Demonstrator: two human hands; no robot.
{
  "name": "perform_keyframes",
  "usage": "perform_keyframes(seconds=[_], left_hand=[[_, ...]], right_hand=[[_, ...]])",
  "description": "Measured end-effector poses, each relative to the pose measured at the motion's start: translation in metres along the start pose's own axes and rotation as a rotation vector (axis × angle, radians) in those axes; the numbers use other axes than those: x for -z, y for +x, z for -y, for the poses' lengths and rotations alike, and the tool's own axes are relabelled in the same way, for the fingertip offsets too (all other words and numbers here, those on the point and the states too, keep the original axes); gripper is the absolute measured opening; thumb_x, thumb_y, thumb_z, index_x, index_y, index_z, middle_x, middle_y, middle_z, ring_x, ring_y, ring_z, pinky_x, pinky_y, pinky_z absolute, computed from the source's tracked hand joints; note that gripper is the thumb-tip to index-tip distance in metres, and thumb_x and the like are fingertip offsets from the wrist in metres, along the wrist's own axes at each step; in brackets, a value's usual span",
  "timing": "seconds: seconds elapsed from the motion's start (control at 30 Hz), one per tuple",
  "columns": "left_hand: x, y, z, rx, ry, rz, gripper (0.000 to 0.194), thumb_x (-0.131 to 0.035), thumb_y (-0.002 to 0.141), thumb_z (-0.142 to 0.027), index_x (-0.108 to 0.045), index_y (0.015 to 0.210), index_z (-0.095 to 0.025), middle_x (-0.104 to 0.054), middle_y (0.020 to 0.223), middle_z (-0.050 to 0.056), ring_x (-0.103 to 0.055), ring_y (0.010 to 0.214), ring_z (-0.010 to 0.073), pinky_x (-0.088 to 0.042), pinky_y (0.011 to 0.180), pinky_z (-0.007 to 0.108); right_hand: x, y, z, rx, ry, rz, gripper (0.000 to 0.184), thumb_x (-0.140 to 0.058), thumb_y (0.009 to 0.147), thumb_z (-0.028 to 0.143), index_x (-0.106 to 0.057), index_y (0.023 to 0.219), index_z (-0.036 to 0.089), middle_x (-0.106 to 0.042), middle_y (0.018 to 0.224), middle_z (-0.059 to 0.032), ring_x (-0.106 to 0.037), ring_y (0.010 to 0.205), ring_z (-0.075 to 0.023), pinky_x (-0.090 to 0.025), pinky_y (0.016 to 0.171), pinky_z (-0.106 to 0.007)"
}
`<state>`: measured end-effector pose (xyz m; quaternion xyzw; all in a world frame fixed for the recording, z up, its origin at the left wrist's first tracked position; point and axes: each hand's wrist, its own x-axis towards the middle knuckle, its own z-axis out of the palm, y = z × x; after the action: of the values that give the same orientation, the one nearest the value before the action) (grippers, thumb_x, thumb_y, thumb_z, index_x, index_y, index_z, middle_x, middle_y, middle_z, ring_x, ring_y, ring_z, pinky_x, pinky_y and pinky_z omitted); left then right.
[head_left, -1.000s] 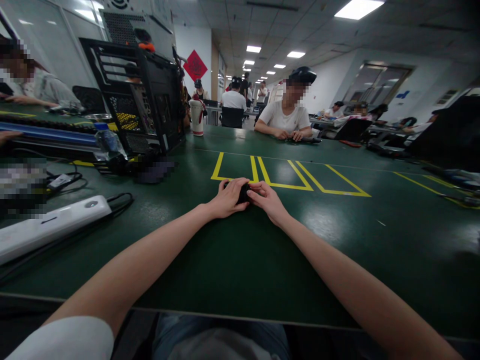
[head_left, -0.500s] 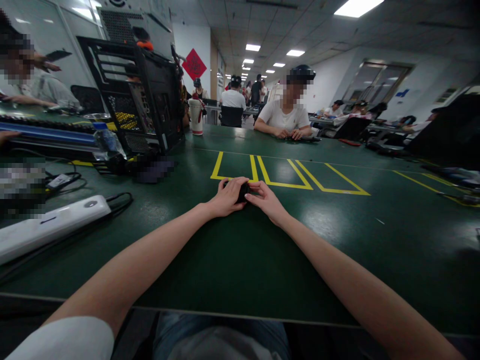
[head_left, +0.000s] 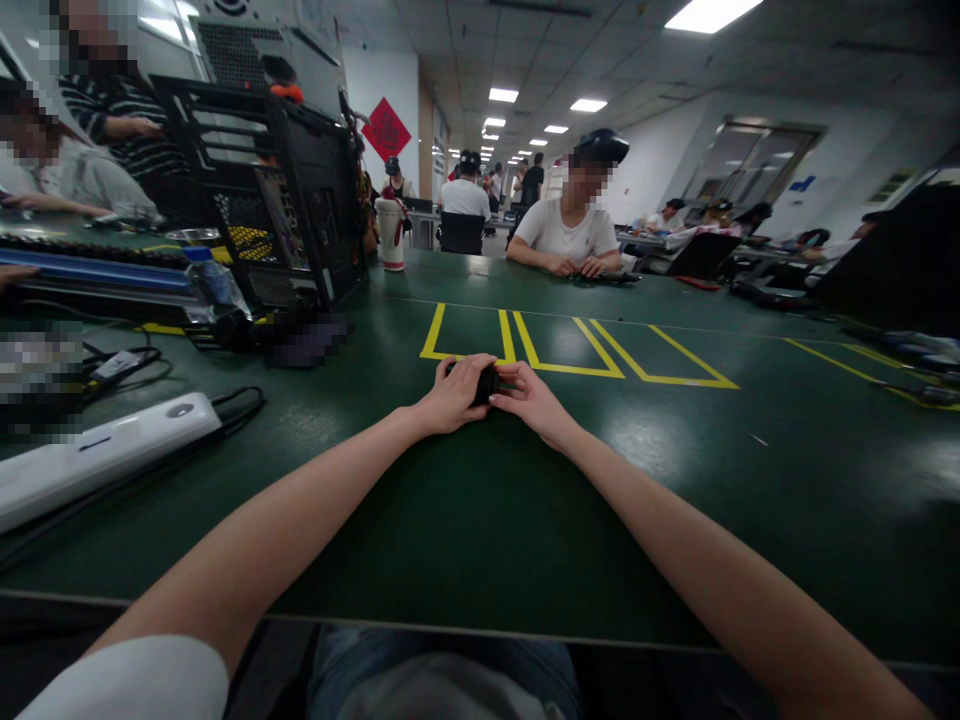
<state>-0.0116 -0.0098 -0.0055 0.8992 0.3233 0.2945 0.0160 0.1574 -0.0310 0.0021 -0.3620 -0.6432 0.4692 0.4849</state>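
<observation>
A small dark object (head_left: 486, 386) lies between my two hands, low over the green table (head_left: 480, 520), just in front of the yellow tape outlines. My left hand (head_left: 459, 394) wraps over it from the left, thumb on the near side and fingers across the top. From the right, my right hand (head_left: 525, 398) pinches its end between thumb and fingers. Most of the object is covered by the fingers, so its exact kind cannot be made out.
Yellow tape outlines (head_left: 570, 372) mark the table beyond my hands. At left are a white power strip (head_left: 112, 455) with cables, a bottle with a blue cap (head_left: 214, 275) and a black computer case (head_left: 315, 200). A paper cup (head_left: 391, 235) stands behind. A person (head_left: 570, 230) sits opposite.
My hands stay almost in place, both on the dark object, with only slight finger movement at its right end. A person in a striped top has appeared at the far left.
</observation>
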Motion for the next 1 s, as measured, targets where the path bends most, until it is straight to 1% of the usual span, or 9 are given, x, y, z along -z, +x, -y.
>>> perform_keyframes(seconds=[0.17, 0.27, 0.37, 0.47, 0.53, 0.67, 0.83, 0.9, 1.0], left_hand=[[-0.0014, 0.0008, 0.0000, 0.018, 0.004, -0.006, 0.063, -0.053, 0.071, -0.024, -0.020, 0.124, -0.021, -0.039, 0.127, 0.010, -0.036, 0.118, 0.0244, -0.018, 0.098, 0.045], [-0.0014, 0.0014, -0.0002, 0.018, 0.002, 0.003, 0.063, -0.053, 0.071, -0.024, -0.019, 0.125, -0.021, -0.039, 0.127, 0.011, -0.036, 0.119, 0.0246, -0.018, 0.099, 0.046], [-0.0009, 0.0012, 0.0000, 0.010, -0.003, 0.002, 0.065, -0.054, 0.070, -0.023, -0.019, 0.125, -0.021, -0.039, 0.127, 0.011, -0.036, 0.118, 0.0245, -0.017, 0.099, 0.046], [-0.0006, 0.0007, 0.0003, 0.002, -0.009, -0.005, 0.064, -0.053, 0.070, -0.023, -0.020, 0.124, -0.021, -0.039, 0.126, 0.011, -0.036, 0.118, 0.0246, -0.018, 0.099, 0.046], [-0.0007, 0.0005, 0.0002, -0.001, -0.012, -0.008, 0.063, -0.053, 0.071, -0.023, -0.019, 0.125, -0.021, -0.039, 0.126, 0.011, -0.036, 0.118, 0.0248, -0.018, 0.099, 0.046], [-0.0009, 0.0007, -0.0001, 0.004, -0.013, -0.012, 0.063, -0.053, 0.071, -0.023, -0.020, 0.125, -0.022, -0.039, 0.126, 0.010, -0.036, 0.118, 0.0245, -0.017, 0.099, 0.046], [0.0004, 0.0007, -0.0007, 0.011, -0.008, 0.003, 0.063, -0.053, 0.071, -0.024, -0.019, 0.125, -0.021, -0.038, 0.127, 0.011, -0.035, 0.119, 0.0247, -0.017, 0.100, 0.045], [0.0007, 0.0005, -0.0008, 0.009, -0.009, 0.005, 0.063, -0.053, 0.071, -0.024, -0.019, 0.125, -0.021, -0.038, 0.127, 0.011, -0.035, 0.119, 0.0246, -0.017, 0.100, 0.045], [-0.0002, 0.0004, -0.0003, 0.000, -0.007, -0.003, 0.063, -0.053, 0.071, -0.023, -0.019, 0.124, -0.021, -0.038, 0.127, 0.011, -0.036, 0.119, 0.0241, -0.017, 0.099, 0.045]], right_hand=[[-0.0006, -0.0007, -0.0005, -0.045, -0.014, -0.061, 0.026, -0.064, 0.066, 0.030, -0.053, 0.088, 0.022, -0.056, 0.097, -0.0011, -0.056, 0.088, -0.0140, -0.045, 0.086, -0.038], [-0.0013, 0.0005, -0.0015, -0.093, 0.011, -0.082, 0.034, -0.065, 0.065, 0.030, -0.052, 0.095, 0.023, -0.055, 0.102, -0.0023, -0.057, 0.084, -0.0138, -0.047, 0.081, -0.039], [-0.0010, 0.0010, -0.0015, -0.139, 0.038, -0.050, 0.037, -0.064, 0.066, 0.029, -0.052, 0.100, 0.023, -0.054, 0.106, -0.0039, -0.057, 0.087, -0.0147, -0.046, 0.083, -0.039], [0.0003, 0.0006, -0.0012, -0.044, 0.034, 0.006, 0.034, -0.066, 0.064, 0.023, -0.054, 0.095, 0.021, -0.055, 0.104, -0.0024, -0.055, 0.096, -0.0150, -0.041, 0.092, -0.037], [0.0009, 0.0002, -0.0009, 0.017, 0.017, 0.003, 0.032, -0.067, 0.062, 0.021, -0.054, 0.092, 0.021, -0.056, 0.102, -0.0013, -0.053, 0.100, -0.0150, -0.039, 0.094, -0.036], [0.0008, 0.0005, -0.0012, -0.028, -0.002, -0.035, 0.025, -0.064, 0.066, 0.027, -0.054, 0.089, 0.022, -0.058, 0.098, -0.0015, -0.055, 0.096, -0.0152, -0.043, 0.089, -0.038], [0.0022, 0.0017, -0.0040, -0.078, -0.008, -0.037, 0.037, -0.063, 0.068, 0.029, -0.051, 0.102, 0.022, -0.056, 0.104, -0.0044, -0.057, 0.092, -0.0159, -0.044, 0.088, -0.040], [0.0033, 0.0016, -0.0051, -0.065, -0.005, -0.003, 0.037, -0.063, 0.068, 0.028, -0.052, 0.103, 0.021, -0.055, 0.107, -0.0049, -0.056, 0.094, -0.0160, -0.042, 0.090, -0.040], [0.0035, 0.0011, -0.0057, 0.018, 0.013, 0.025, 0.036, -0.067, 0.063, 0.023, -0.053, 0.096, 0.021, -0.056, 0.104, -0.0022, -0.054, 0.099, -0.0152, -0.039, 0.094, -0.036]])
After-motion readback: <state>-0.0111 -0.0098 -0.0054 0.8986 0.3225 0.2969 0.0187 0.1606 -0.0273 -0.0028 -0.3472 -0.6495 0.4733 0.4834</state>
